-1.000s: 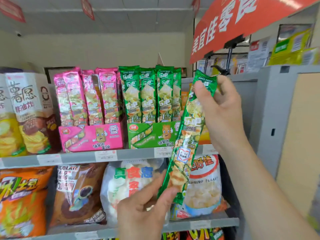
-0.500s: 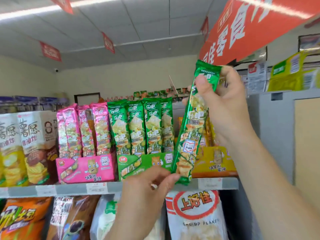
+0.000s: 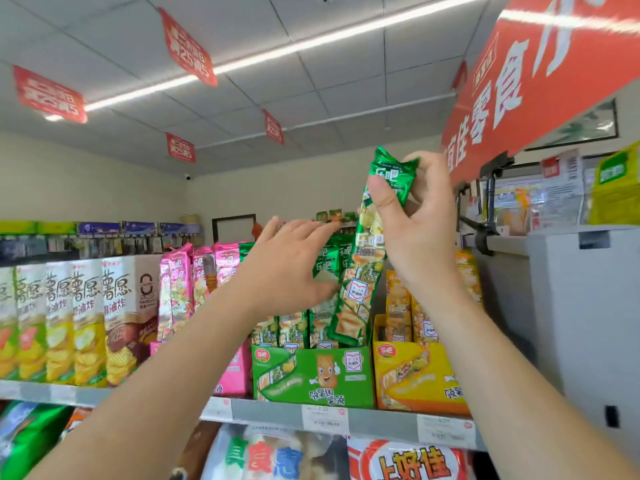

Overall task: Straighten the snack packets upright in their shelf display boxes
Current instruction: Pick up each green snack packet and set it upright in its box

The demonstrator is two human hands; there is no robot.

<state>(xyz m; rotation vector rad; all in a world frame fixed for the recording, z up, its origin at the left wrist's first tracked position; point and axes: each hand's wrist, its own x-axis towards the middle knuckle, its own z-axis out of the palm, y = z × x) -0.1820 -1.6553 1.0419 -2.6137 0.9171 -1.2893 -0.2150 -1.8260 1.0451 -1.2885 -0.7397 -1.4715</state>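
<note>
1. The green display box [image 3: 313, 375] stands on the shelf [image 3: 374, 422], and it serves as the landmark here.
2. The right hand [image 3: 420, 220] is above the green display box, pinching the crumpled top of a long green snack packet [image 3: 360, 282] between thumb and fingers.
3. That green snack packet hangs tilted, its top leaning right of its foot, and its lower end reaches the right-hand end of the green display box, just at or inside the rim.
4. The left hand [image 3: 291, 268] is above the green display box and left of the held packet, fingers spread and flat, with nothing pinched; its fingertips lie against the tops of the other green packets [image 3: 294, 329] standing in the box.
5. Left of the green display box stands a pink display box [image 3: 237, 372], largely hidden by the left forearm, with pink packets [image 3: 180, 289] upright in it.
6. Right of the green display box, touching it, stands a yellow display box [image 3: 412, 375] with orange-yellow packets [image 3: 398, 306], partly hidden by the right forearm.
7. Further left of the green display box, beyond the pink one, a row of tall crisp cartons [image 3: 86, 320] stands on the same shelf.
8. Below the green display box, larger snack bags [image 3: 277, 455] fill the next shelf down.
</note>
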